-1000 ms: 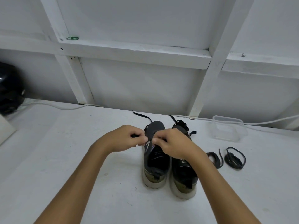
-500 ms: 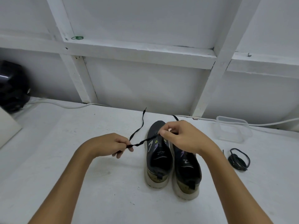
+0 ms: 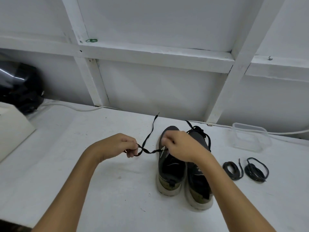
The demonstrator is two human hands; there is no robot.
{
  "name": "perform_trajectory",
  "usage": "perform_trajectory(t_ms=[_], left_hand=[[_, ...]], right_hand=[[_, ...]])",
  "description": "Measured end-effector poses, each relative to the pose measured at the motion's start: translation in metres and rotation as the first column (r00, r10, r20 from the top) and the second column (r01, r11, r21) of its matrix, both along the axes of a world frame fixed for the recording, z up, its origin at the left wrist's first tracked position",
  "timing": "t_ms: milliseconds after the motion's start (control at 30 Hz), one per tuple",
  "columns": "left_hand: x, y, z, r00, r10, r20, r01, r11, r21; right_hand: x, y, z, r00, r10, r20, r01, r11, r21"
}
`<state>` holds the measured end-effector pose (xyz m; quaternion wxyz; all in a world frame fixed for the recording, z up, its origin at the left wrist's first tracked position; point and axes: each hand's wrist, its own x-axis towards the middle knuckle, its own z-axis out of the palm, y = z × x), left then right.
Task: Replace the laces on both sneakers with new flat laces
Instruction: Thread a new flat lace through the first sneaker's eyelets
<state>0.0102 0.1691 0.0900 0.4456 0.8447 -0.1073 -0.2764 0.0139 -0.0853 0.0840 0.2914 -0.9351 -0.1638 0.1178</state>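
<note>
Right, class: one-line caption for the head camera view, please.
Left hand pulls a black lace from the left sneaker, right hand steadying it.

A clear plastic container (image 3: 250,137) sits empty-looking near my bench's (image 3: 66,164) far right edge. A white cable (image 3: 80,108) runs along the far edge. At the far left corner rests a black helmet-like object (image 3: 18,87), a cream box (image 3: 11,128) beside it.

Head-worn view, forward and downward.
</note>
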Motion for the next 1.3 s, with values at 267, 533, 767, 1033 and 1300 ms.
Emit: perform_trajectory(t_ms=[267, 533, 767, 1033, 1300], left_hand=[[0.001, -0.017, 0.006, 1.0, -0.031, 0.001, 0.031, 0.995, -0.095], [0.002, 0.017, -0.007, 0.998, 0.064, -0.001, -0.063, 0.986, -0.154], [0.004, -0.004, 0.0, 1.0, -0.019, 0.016, 0.021, 0.992, -0.128], [0.004, -0.008, -0.008, 0.999, -0.049, 0.018, 0.051, 0.994, -0.101], [0.003, 0.01, -0.001, 0.999, -0.013, 0.038, 0.013, 1.0, -0.015]], right_hand=[[-0.006, 0.022, -0.003, 0.99, 0.139, -0.037, -0.133, 0.981, 0.138], [0.013, 0.001, 0.015, 0.971, -0.238, 0.033, 0.224, 0.944, 0.244], [-0.005, 0.01, 0.008, 0.998, 0.04, -0.046, -0.032, 0.987, 0.157], [-0.003, 0.005, 0.008, 1.0, 0.001, 0.004, -0.001, 0.992, 0.124], [-0.002, -0.014, 0.003, 0.998, -0.055, -0.03, 0.055, 0.998, 0.005]])
